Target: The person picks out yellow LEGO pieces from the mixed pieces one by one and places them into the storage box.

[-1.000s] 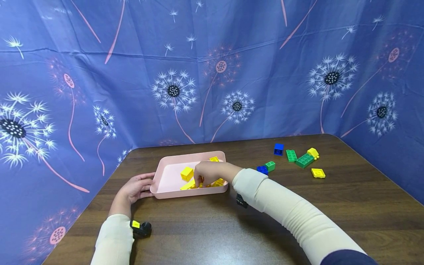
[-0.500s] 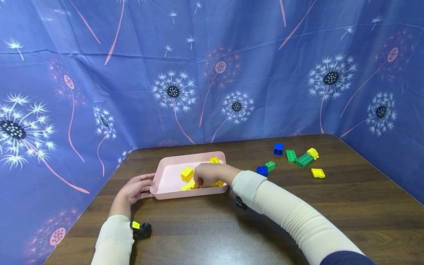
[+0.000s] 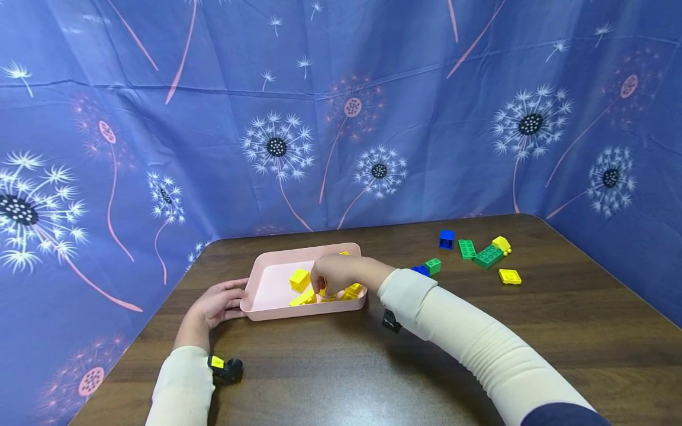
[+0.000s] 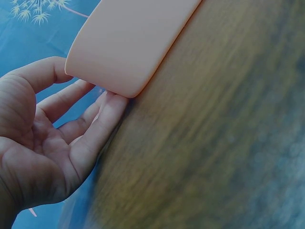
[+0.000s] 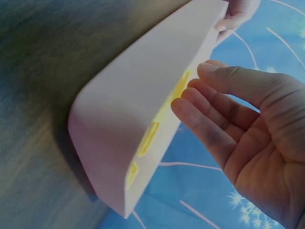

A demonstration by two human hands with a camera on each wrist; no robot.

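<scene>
A pink tray [image 3: 266,255] holds several yellow toy bricks, among them a square yellow brick [image 3: 300,280] and a long yellow brick [image 3: 303,297]. My left hand [image 3: 215,305] touches the tray's left end with extended fingers; in the left wrist view its fingertips meet the tray's end wall [image 4: 128,43]. Above the bricks, inside the tray's outline, hovers my right hand [image 3: 337,274], fingers loosely bent. The right wrist view shows that hand [image 5: 252,114] with nothing visible between thumb and fingers. It hides part of the tray's right side.
Right of the tray on the wooden table [image 3: 330,373] lie two blue bricks, one being the far blue brick [image 3: 446,239], several green bricks including a larger green brick [image 3: 488,257], a yellow piece [image 3: 501,244] and a flat yellow brick [image 3: 510,276]. A patterned cloth [image 3: 341,148] hangs behind.
My right hand has risen slightly from the bricks, and more yellow pieces show beneath its fingers. My left hand and the tray stay in place.
</scene>
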